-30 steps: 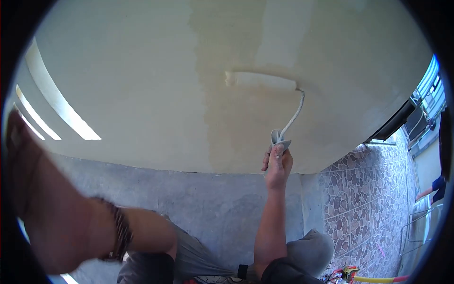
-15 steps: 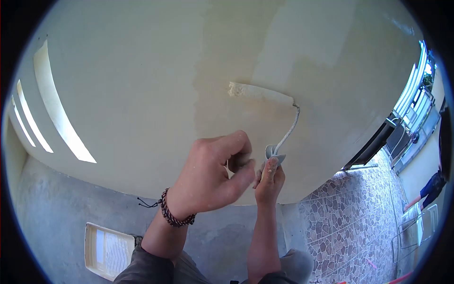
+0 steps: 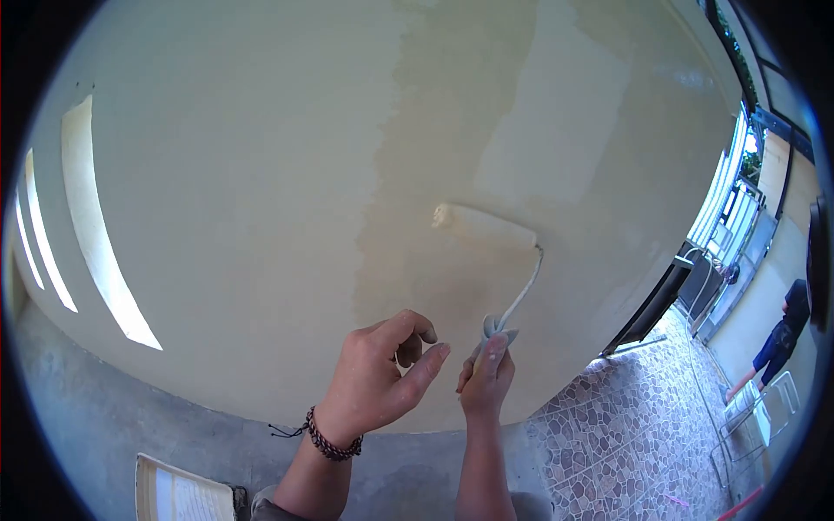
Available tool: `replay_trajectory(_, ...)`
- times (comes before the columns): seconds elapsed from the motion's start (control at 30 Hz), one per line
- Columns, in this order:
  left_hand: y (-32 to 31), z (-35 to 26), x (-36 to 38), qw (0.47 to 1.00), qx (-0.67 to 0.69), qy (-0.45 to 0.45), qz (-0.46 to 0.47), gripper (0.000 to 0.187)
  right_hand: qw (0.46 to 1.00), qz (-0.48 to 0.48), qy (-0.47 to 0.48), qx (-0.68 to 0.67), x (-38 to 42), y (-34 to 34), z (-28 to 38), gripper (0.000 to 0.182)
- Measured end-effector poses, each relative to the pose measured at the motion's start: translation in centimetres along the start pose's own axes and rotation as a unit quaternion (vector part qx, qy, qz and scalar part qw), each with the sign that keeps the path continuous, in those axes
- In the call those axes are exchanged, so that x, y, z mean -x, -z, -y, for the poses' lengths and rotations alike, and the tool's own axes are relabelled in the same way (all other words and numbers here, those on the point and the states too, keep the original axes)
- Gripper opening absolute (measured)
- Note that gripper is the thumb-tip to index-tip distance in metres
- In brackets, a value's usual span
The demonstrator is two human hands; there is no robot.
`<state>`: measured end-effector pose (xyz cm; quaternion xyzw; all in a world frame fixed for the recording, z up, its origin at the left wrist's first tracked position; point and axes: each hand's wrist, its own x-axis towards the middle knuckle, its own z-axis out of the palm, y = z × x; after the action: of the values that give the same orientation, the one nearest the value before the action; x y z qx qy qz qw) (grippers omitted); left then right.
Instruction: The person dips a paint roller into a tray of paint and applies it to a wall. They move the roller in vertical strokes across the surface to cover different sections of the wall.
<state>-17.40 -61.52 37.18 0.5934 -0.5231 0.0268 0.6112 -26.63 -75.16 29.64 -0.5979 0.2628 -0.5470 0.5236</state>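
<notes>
My right hand (image 3: 486,386) grips the handle of a paint roller (image 3: 485,227), thumb up along it. The handle is mostly hidden in the fist. The roller's cream sleeve lies against the wall (image 3: 261,217), where damp darker paint meets paler patches. To the left, my left hand (image 3: 380,373) hangs in front of the wall with nothing in it, fingers loosely curled and thumb apart from them. Around its wrist is a dark braided bracelet (image 3: 326,438).
A paint tray (image 3: 149,486) rests on the grey concrete floor (image 3: 217,443) at lower left. Stone-pattern paving (image 3: 608,434) runs to the right. Another person (image 3: 782,334) stands at far right beside a metal-framed chair (image 3: 764,408). Bright slits (image 3: 104,234) mark the wall's left side.
The view has tilted up, so wall, roller and hands appear lower. My left thumb has parted from the fingers. The right hand keeps its grip on the paint roller.
</notes>
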Motion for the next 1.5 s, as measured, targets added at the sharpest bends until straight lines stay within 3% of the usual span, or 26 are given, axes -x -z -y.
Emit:
replay_trajectory(0.1, 0.5, 0.2, 0.2, 0.999, -0.013, -0.035, 0.007, 0.015, 0.998, -0.01, -0.054, -0.015, 3.9, -0.2, -3.2, 0.057)
replay_trajectory(0.23, 0.8, 0.9, 0.7, 1.0, 0.002, -0.014, -0.007, 0.015, 0.998, -0.016, -0.036, -0.044, 1.1, -0.3, 2.1, 0.056)
replay_trajectory(0.3, 1.1, 1.0, 0.9, 1.0, -0.002, -0.014, -0.027, 0.015, 0.999, -0.01, -0.053, 0.004, -1.6, -0.4, 5.4, 0.055)
replay_trajectory(0.5, 2.2, 0.7, 1.3, 0.999, -0.045, -0.027, 0.006, 0.015, 0.997, 0.002, 0.002, 0.081, 0.8, 0.6, 2.2, 0.057)
replay_trajectory(0.67, 2.1, 1.2, 1.5, 0.998, -0.046, -0.025, 0.029, 0.016, 0.998, 0.019, -0.032, 0.057, -3.4, 0.6, 9.5, 0.05)
replay_trajectory(0.73, 1.9, 1.2, 1.4, 0.998, -0.037, -0.032, 0.03, 0.015, 0.997, -0.008, 0.019, 0.073, -5.3, -0.3, 11.9, 0.049)
replay_trajectory(0.9, 2.1, 1.3, 1.2, 0.999, -0.007, -0.037, 0.026, 0.015, 0.995, 0.024, 0.015, 0.093, -2.2, 1.3, 6.3, 0.058)
replay_trajectory(1.0, 2.1, 1.1, 1.2, 0.999, 0.027, -0.008, 0.033, 0.016, 0.995, 0.022, 0.001, 0.102, -1.9, 1.4, 7.0, 0.06)
replay_trajectory(1.07, 2.0, 0.9, 1.0, 0.999, 0.017, -0.003, 0.051, 0.016, 0.994, 0.022, 0.005, 0.107, -4.5, 0.5, 11.2, 0.06)
replay_trajectory(1.2, 2.0, 0.6, 1.1, 0.998, 0.041, -0.016, 0.045, 0.016, 0.984, -0.011, 0.104, 0.142, -10.5, -1.4, 20.4, 0.064)
replay_trajectory(1.3, 2.0, 0.6, 1.1, 0.997, 0.061, -0.01, 0.045, 0.016, 0.984, -0.026, 0.106, 0.142, -11.7, -1.7, 22.6, 0.067)
replay_trajectory(1.5, 2.4, 0.6, 1.2, 0.997, 0.065, -0.004, 0.047, 0.017, 0.991, 0.025, 0.052, 0.124, -7.2, 0.1, 14.4, 0.07)
